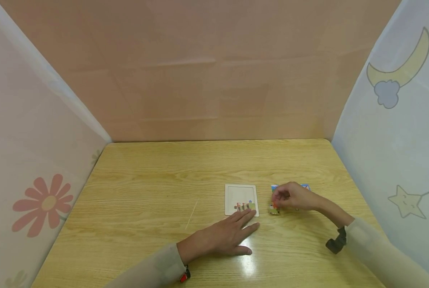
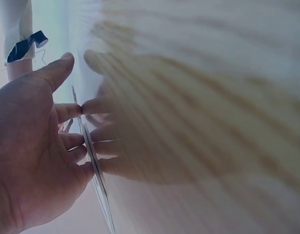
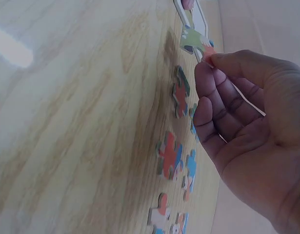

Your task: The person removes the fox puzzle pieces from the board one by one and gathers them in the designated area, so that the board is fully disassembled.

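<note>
My right hand (image 1: pixel 296 196) pinches a green and red jigsaw piece (image 3: pixel 191 38) between thumb and forefinger, held above the table. To its left lies a square, pale puzzle tray (image 1: pixel 231 194), with a few joined pieces (image 1: pixel 241 206) in its lower right part. My left hand (image 1: pixel 224 237) rests palm down at the near edge of the tray, fingers spread and straight, their tips on the tray edge and the pieces. In the left wrist view, fingertips of the left hand (image 2: pixel 40 151) touch the tray's thin edge (image 2: pixel 96 170).
Several loose jigsaw pieces (image 3: pixel 170 155) lie on the wooden table (image 1: pixel 146 180) under and beside the right hand. Fabric walls stand at the back (image 1: pixel 214 80), left (image 1: pixel 27 120) and right (image 1: pixel 398 140). A thin pale line (image 1: pixel 192 213) shows left of the tray.
</note>
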Demonstrator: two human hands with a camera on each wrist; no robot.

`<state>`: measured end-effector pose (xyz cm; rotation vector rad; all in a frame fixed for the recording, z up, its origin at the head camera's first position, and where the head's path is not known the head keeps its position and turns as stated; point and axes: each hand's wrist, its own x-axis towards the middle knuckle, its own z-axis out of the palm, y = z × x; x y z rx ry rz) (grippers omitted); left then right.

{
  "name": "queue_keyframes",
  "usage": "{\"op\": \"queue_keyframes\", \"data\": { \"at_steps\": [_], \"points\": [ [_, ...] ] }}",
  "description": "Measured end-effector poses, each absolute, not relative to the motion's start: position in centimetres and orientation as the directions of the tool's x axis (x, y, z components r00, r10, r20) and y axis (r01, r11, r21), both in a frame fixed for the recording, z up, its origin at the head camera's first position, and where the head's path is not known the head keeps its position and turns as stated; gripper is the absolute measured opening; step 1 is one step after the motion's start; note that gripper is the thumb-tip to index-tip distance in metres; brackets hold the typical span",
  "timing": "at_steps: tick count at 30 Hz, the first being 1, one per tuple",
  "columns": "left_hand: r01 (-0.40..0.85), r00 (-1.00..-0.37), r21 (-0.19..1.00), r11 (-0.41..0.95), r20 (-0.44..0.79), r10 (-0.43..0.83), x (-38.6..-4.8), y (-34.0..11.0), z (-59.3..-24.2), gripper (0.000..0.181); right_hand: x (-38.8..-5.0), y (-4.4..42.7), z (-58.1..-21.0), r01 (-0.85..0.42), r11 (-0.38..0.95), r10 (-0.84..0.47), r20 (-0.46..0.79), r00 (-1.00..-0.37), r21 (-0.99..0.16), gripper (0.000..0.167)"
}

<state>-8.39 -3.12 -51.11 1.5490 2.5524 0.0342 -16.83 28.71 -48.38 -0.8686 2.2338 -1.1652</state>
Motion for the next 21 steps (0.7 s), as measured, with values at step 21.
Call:
{"op": "queue_keyframes", "data": {
  "at_steps": [21],
  "points": [
    [0.867,-0.459,0.147,0.476,-0.136,0.878,-8.5,-3.3,-51.0,0.076,-15.3,30.3,-48.6,-0.419,0.517,-0.709,-0.099,-0.698,-0.747,0.011]
  ]
}}
